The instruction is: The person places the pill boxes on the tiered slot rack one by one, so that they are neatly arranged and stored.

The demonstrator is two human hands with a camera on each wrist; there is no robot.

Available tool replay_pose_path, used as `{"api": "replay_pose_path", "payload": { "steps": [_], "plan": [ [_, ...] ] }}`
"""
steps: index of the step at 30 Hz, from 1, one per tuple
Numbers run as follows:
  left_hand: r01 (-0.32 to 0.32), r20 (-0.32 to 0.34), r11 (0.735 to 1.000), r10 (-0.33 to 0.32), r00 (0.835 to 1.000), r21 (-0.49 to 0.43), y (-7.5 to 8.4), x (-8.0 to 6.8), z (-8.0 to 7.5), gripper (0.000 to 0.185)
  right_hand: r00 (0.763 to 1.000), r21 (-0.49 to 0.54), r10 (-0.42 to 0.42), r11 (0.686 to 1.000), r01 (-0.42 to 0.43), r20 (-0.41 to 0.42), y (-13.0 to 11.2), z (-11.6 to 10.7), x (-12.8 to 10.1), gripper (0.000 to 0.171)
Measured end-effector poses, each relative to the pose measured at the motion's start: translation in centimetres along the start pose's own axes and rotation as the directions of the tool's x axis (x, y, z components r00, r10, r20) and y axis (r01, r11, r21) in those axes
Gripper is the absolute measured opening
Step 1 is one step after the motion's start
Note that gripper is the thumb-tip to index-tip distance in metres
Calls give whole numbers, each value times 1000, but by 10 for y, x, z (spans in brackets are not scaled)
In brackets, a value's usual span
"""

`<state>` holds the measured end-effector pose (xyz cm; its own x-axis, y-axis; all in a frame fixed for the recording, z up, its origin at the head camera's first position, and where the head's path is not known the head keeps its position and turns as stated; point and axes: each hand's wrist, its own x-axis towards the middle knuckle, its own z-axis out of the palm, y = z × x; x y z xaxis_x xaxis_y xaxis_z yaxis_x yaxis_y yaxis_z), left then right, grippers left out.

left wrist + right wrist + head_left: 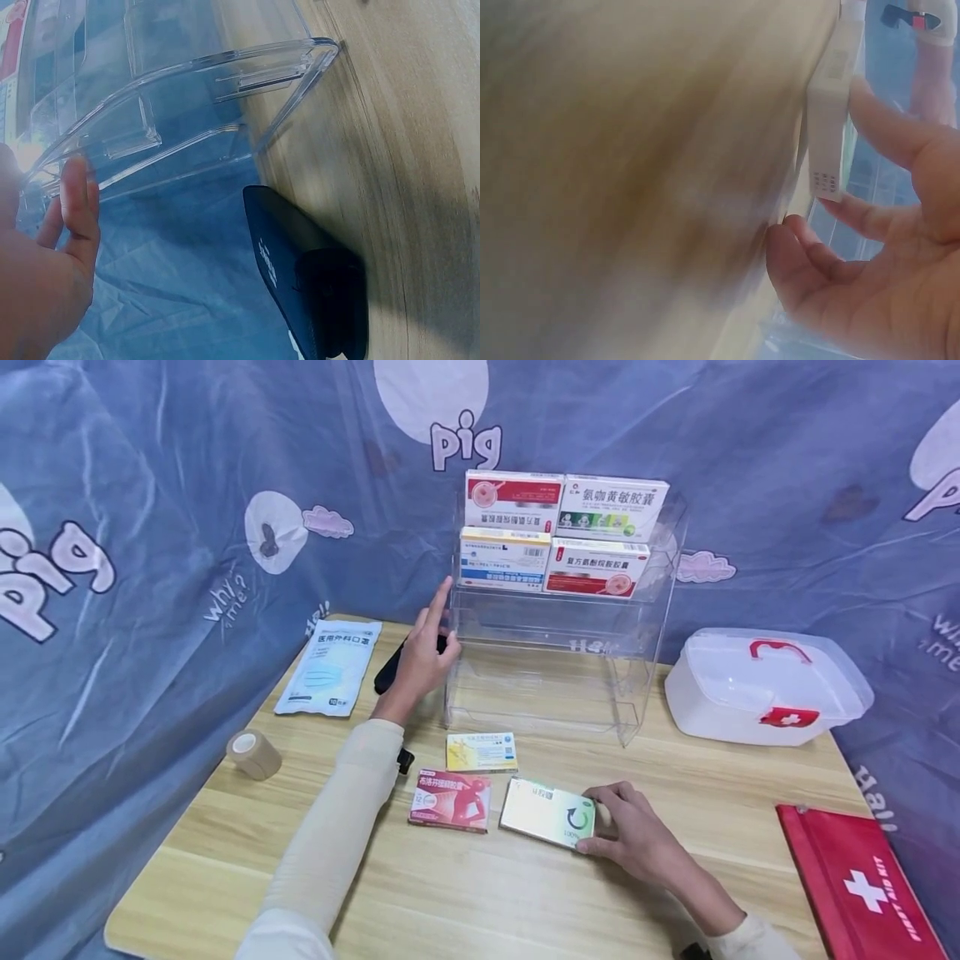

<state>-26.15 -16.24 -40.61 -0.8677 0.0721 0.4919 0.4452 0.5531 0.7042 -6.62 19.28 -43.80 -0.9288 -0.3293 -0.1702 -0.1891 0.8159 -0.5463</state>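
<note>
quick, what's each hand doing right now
Left hand: open, fingers straight, at the clear rack.
Right hand: grip on the green-and-white box lying on the table.

The desk [225, 877] is pale wood with a fine straight grain. Behind it hangs a dusty blue cloth [150, 485] printed with white blobs and lilac "pig" lettering. The rack [637, 635] is clear plastic, holding boxes in white, red, blue and green. The box [547, 812] under the right hand [637, 835] is glossy white shading to green, with a dark circular arrow. Beside it lie a red box [450, 800] and a yellow-and-blue box [482, 752]. The case [757, 685] is translucent white with a red handle and cross; the pouch [855, 877] is red with a white cross. The tape roll [253, 753] is tan, the mask packet [330, 667] pale blue and white.
</note>
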Motion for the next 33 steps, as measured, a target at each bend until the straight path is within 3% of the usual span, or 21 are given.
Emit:
{"api": "replay_pose_path", "payload": {
  "steps": [4,11,14,18,21,25,28,33],
  "plan": [
    [3,3,1000,-3,1000,-5,0,-1,0,88,999,74,-25,997,28,-42,-2,2,3,56],
    [-4,-5,1000,4,1000,-15,-1,-1,0,87,980,209,-39,975,80,-195,-3,3,10,57],
    [-6,-5,1000,5,1000,-14,-1,0,1,87,969,217,-37,972,91,-242,-1,-9,17,60],
    [-6,-7,1000,6,1000,-10,-2,-1,1,86,952,228,-15,970,89,-306,-3,-41,33,62],
    [-3,-7,1000,3,1000,-8,-2,-1,1,87,906,205,-37,969,135,-421,-8,-67,50,63],
    [-1,-7,1000,1,1000,-11,-1,-1,1,87,801,126,-106,967,220,-589,-15,-97,76,63],
    [-3,-6,1000,3,1000,-7,-1,-1,1,86,734,103,-120,962,252,-669,-20,-113,96,62],
    [-8,3,1000,8,1000,-7,-1,-1,0,85,659,96,-125,953,288,-742,-25,-128,128,59]
  ]
}}
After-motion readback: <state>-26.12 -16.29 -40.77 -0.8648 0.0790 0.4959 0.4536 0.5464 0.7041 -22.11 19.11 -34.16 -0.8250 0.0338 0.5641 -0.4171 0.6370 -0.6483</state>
